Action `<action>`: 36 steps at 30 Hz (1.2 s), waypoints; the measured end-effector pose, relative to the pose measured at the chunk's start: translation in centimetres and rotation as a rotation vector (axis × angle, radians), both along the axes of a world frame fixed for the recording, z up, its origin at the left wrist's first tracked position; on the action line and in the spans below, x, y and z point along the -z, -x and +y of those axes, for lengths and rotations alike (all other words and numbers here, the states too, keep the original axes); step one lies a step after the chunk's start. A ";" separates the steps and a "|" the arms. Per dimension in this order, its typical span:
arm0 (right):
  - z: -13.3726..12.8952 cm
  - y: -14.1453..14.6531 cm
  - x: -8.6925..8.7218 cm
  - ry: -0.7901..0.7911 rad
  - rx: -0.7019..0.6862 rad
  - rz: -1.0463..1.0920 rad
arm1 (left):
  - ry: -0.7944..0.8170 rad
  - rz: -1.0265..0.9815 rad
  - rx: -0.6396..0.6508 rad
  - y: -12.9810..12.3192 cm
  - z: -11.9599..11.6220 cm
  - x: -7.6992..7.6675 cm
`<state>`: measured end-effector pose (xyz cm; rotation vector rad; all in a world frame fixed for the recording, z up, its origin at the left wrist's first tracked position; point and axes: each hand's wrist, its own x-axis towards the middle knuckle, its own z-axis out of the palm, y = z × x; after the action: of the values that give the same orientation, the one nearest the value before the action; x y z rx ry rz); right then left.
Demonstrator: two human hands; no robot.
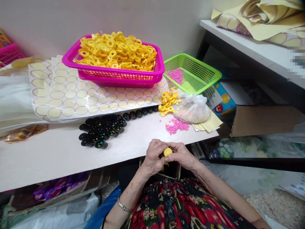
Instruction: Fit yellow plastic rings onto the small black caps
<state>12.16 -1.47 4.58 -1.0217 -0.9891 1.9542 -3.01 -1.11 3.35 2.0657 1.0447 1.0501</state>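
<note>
Just past the table's front edge, my left hand (152,157) and my right hand (181,155) meet around a small round yellow cap (168,152). Fingers of both hands are closed on it. Whatever lies under the cap is mostly hidden by the fingers. On the table ahead and to the left stand and lie several small black cups (101,144) with coloured bits showing inside. Beyond my right hand is a loose heap of small pink pieces (177,126). A small pile of yellow ring-shaped caps (168,101) lies behind that heap.
A pink basket (114,75) full of yellow ring-shaped caps stands on sticker sheets (83,98). At the right are a green basket (206,68) with pink pieces, a plastic bag (195,109) of coloured pieces and a raised white shelf (252,51). Below my hands is an open cardboard box (176,171).
</note>
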 end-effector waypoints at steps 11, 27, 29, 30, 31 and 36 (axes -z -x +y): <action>-1.2 0.2 0.5 0.107 0.108 0.037 | -0.041 0.033 0.034 -0.9 -1.4 0.3; -1.3 1.4 7.5 0.130 -0.040 -0.305 | -0.069 0.143 -0.167 4.7 -1.2 -0.4; -0.8 2.1 8.2 -0.041 0.000 -0.424 | -0.179 0.110 -0.706 7.9 -0.9 -0.6; -0.5 2.3 8.3 -0.102 0.004 -0.486 | -0.184 0.095 -1.001 9.4 -0.7 -0.5; -0.2 2.5 8.3 -0.130 -0.004 -0.541 | -0.160 0.065 -1.247 10.7 -0.6 -0.3; 0.4 1.6 6.8 -0.187 -0.079 -0.681 | 0.162 -0.108 -1.632 14.4 0.2 1.0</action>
<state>10.51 -1.05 -2.19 -1.5979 -1.5595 1.5436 -17.39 -0.87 2.37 0.6421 2.6770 1.5588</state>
